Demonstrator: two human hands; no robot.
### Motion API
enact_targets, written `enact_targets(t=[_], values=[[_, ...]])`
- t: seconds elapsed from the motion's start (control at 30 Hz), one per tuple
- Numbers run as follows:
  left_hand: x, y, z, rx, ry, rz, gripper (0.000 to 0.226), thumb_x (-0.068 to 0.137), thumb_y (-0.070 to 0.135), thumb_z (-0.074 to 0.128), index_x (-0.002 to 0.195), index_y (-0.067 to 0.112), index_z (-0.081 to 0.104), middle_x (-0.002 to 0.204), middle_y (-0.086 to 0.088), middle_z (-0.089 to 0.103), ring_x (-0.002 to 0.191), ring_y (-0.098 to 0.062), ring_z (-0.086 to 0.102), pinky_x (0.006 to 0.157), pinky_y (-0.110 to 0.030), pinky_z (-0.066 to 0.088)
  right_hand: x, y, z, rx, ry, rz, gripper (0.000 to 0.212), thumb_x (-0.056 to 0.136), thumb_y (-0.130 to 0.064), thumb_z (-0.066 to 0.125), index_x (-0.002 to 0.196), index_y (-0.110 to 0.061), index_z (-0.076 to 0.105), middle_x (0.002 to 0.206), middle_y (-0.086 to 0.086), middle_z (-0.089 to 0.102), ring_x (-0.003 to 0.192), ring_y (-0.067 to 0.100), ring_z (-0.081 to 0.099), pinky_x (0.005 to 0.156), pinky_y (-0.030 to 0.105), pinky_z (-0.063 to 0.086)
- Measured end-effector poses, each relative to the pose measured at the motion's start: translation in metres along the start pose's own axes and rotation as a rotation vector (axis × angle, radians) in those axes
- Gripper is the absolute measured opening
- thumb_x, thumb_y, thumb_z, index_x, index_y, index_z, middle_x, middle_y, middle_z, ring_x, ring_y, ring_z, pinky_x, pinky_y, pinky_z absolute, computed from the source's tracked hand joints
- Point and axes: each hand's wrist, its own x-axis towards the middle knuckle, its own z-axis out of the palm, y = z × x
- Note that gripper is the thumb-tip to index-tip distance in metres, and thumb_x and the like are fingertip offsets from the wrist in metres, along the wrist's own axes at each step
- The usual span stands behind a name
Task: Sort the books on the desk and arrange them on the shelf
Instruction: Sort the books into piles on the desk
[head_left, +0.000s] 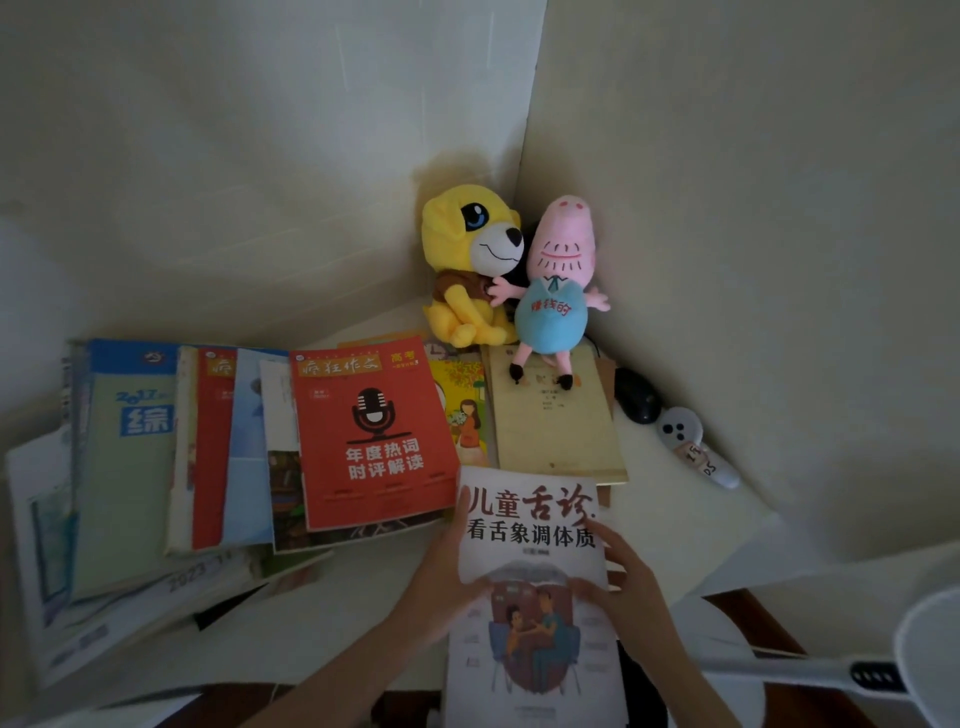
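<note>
Cream walls (260, 156) corner a white desk (675, 519), where most books (371, 436) lie fanned out, unsorted; no shelf shows. Sorting looks barely begun: one white book (530, 551) sits above the near edge, left hand (449, 566) and right hand (626, 571) each gripping its sides.

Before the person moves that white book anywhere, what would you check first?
1. Left hand and right hand grip the white book by its sides: ok.
2. Path to the shelf clear: cannot tell, no shelf in view.
3. Beige book free to lift: not ok, the plush pig has its legs on it.
4. Pile under the red magazine squared up: not ok, fanned out.
</note>
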Motion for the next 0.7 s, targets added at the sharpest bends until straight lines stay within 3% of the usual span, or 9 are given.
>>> enact_targets(t=[0.07, 0.13, 0.2, 0.27, 0.33, 0.4, 0.47, 0.6, 0.7], values=[[-0.003, -0.001, 0.006, 0.021, -0.007, -0.015, 0.107, 0.081, 0.035, 0.073, 0.144, 0.042, -0.013, 0.142, 0.018, 0.016, 0.131, 0.002, 0.016, 0.103, -0.011, 0.019, -0.007, 0.003, -0.002, -0.004, 0.004, 0.000, 0.063, 0.078, 0.002, 0.075, 0.117, -0.042, 0.052, 0.113, -0.009, 0.061, 0.092, 0.017, 0.067, 0.068, 0.026, 0.059], [-0.007, 0.002, 0.010, 0.023, -0.023, -0.028, 0.108, 0.082, 0.030, 0.072, 0.147, 0.035, -0.014, 0.135, 0.017, 0.020, 0.127, 0.001, 0.021, 0.089, 0.005, 0.026, -0.012, 0.007, -0.003, 0.007, 0.010, 0.008, 0.062, 0.079, 0.001, 0.074, 0.116, -0.042, 0.051, 0.112, -0.007, 0.061, 0.093, 0.017, 0.066, 0.067, 0.025, 0.059], [-0.006, 0.001, 0.013, -0.001, -0.069, -0.013, 0.111, 0.081, 0.021, 0.075, 0.145, 0.037, -0.015, 0.139, 0.016, 0.031, 0.127, 0.003, 0.035, 0.081, 0.003, 0.036, -0.016, 0.012, -0.003, 0.012, 0.014, 0.015, 0.061, 0.079, 0.002, 0.074, 0.118, -0.039, 0.051, 0.113, -0.006, 0.061, 0.093, 0.015, 0.065, 0.065, 0.021, 0.057], [-0.006, -0.003, 0.014, -0.021, -0.098, 0.009, 0.113, 0.079, 0.010, 0.075, 0.143, 0.033, -0.015, 0.137, 0.016, 0.039, 0.116, 0.019, 0.044, 0.084, 0.000, 0.038, -0.019, 0.017, -0.002, 0.019, 0.021, 0.021, 0.061, 0.079, 0.002, 0.074, 0.122, -0.033, 0.050, 0.115, -0.003, 0.060, 0.096, 0.015, 0.063, 0.066, 0.018, 0.055], [-0.007, -0.001, 0.015, -0.021, -0.119, 0.016, 0.114, 0.079, 0.004, 0.074, 0.143, 0.024, -0.018, 0.138, 0.016, 0.031, 0.104, 0.035, 0.036, 0.082, 0.005, 0.034, -0.020, 0.023, 0.001, 0.028, 0.025, 0.033, 0.062, 0.078, 0.002, 0.075, 0.126, -0.029, 0.050, 0.119, 0.001, 0.059, 0.101, 0.018, 0.062, 0.070, 0.016, 0.054], [-0.011, 0.001, 0.018, -0.030, -0.121, -0.016, 0.115, 0.078, 0.002, 0.074, 0.141, 0.020, -0.021, 0.131, 0.023, 0.027, 0.093, 0.040, 0.035, 0.077, 0.007, 0.033, -0.021, 0.030, 0.004, 0.031, 0.016, 0.049, 0.063, 0.078, 0.002, 0.075, 0.127, -0.028, 0.050, 0.122, 0.003, 0.059, 0.102, 0.018, 0.062, 0.071, 0.018, 0.055], [-0.010, -0.005, 0.019, 0.017, -0.124, -0.024, 0.118, 0.075, 0.009, 0.077, 0.139, 0.026, -0.020, 0.122, 0.026, 0.034, 0.098, 0.032, 0.042, 0.079, 0.004, 0.035, -0.021, 0.035, 0.008, 0.040, 0.025, 0.062, 0.063, 0.078, 0.002, 0.075, 0.126, -0.030, 0.051, 0.122, 0.005, 0.060, 0.100, 0.017, 0.063, 0.070, 0.021, 0.056], [-0.008, -0.015, 0.018, 0.150, -0.121, -0.133, 0.124, 0.069, 0.042, 0.078, 0.140, 0.042, -0.024, 0.139, -0.004, 0.034, 0.128, -0.017, 0.038, 0.101, -0.024, 0.038, -0.022, 0.043, 0.013, 0.038, 0.037, 0.072, 0.064, 0.078, 0.001, 0.075, 0.128, -0.030, 0.051, 0.124, 0.004, 0.058, 0.102, 0.019, 0.061, 0.072, 0.021, 0.057], [-0.010, -0.020, 0.023, 0.154, -0.117, -0.170, 0.126, 0.072, 0.040, 0.079, 0.144, 0.036, -0.024, 0.143, -0.009, 0.031, 0.129, -0.022, 0.037, 0.097, -0.024, 0.034, -0.024, 0.048, 0.015, 0.008, 0.038, 0.080, 0.066, 0.078, -0.001, 0.075, 0.125, -0.040, 0.050, 0.127, 0.003, 0.056, 0.107, 0.020, 0.059, 0.079, 0.027, 0.057]])
